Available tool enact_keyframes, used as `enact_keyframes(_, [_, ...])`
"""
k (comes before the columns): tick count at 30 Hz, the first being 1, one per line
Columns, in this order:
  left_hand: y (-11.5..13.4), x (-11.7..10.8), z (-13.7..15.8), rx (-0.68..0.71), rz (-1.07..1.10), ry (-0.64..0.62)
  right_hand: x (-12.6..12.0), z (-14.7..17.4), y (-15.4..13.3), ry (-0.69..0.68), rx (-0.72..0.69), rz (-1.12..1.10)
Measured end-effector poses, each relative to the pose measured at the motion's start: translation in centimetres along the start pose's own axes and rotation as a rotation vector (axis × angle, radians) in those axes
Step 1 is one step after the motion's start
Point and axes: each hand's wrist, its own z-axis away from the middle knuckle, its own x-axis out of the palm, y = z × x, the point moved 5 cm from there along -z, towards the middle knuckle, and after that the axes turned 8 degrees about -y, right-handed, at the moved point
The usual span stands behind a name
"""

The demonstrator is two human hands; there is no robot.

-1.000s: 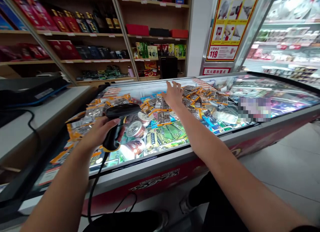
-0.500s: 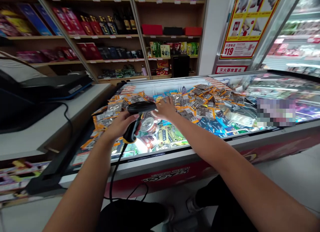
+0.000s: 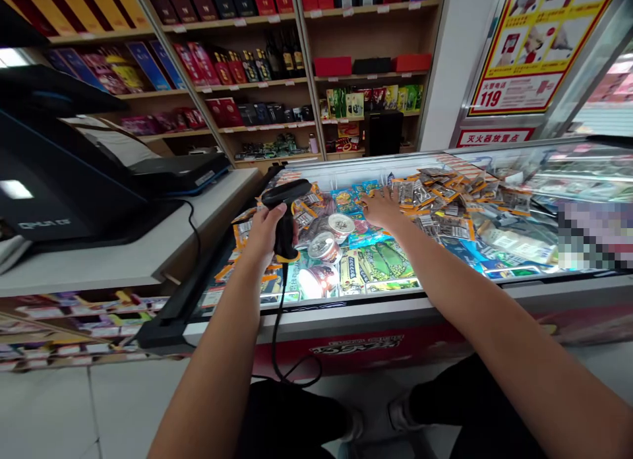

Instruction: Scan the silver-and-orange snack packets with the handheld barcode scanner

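My left hand (image 3: 267,233) is wrapped around the grip of a black barcode scanner with yellow trim (image 3: 287,193), its cable hanging down past the freezer's front. Over the glass-topped chest freezer (image 3: 356,305), my right hand (image 3: 384,208) reaches out with fingers spread and nothing visible in it. Close to its right lies a pile of small orange-edged packets (image 3: 440,195). More orange-edged packets (image 3: 306,212) lie behind and around the scanner. Between my hands, round tubs (image 3: 325,246) and green packs (image 3: 386,261) show through the glass. Whether my right fingertips touch a packet I cannot tell.
On the left, a counter (image 3: 173,248) carries a black checkout terminal (image 3: 74,162). Shelves (image 3: 267,83) with boxes and bottles stand behind the freezer. A large clear packet (image 3: 519,244) lies towards its right. The scanner cable (image 3: 277,340) loops near my legs.
The view has swung left, bringing more of the terminal into sight. My right hand has moved away from the scanner, and the scanner now stands more upright in my left hand.
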Motion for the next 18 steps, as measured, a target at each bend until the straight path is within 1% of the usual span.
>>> enact_keyframes(2, [0.2,-0.7,-0.1,0.037,0.041,0.108,-0.5,0.0,-1.2,0.049,-0.017,-0.002])
enact_keyframes(4, [0.2,-1.2,-0.2,0.055,0.045,0.194,-1.0,-0.1,-3.6,0.091,-0.111,-0.089])
enact_keyframes(6, [0.1,-1.5,-0.3,0.054,0.037,0.238,-0.9,-0.4,-6.6,0.047,-0.245,-0.291])
enact_keyframes(7, [0.0,-1.6,-0.3,0.051,0.036,0.247,-0.5,-0.6,-8.2,-0.009,-0.291,-0.404])
enact_keyframes(8, [-0.1,-1.7,-0.3,0.046,0.04,0.249,-0.1,-0.9,-9.7,-0.069,-0.307,-0.497])
enact_keyframes(9, [-0.3,-1.7,-0.3,0.04,0.046,0.249,0.5,-1.1,-11.0,-0.115,-0.29,-0.558])
enact_keyframes(10, [-0.4,-1.8,-0.3,0.033,0.052,0.248,1.0,-1.3,-11.9,-0.139,-0.243,-0.585])
enact_keyframes(11, [-0.5,-1.8,-0.3,0.029,0.055,0.245,1.5,-1.5,-12.6,-0.137,-0.18,-0.584])
enact_keyframes(13, [-0.6,-1.8,-0.3,0.028,0.056,0.235,2.2,-1.6,-13.3,-0.08,-0.075,-0.552])
enact_keyframes(15, [-0.7,-1.9,-0.2,0.04,0.059,0.225,2.6,-1.6,-13.6,-0.031,-0.047,-0.538])
enact_keyframes(18, [-0.8,-1.8,-0.2,0.054,0.056,0.2,3.0,-1.7,-13.2,-0.064,-0.073,-0.567])
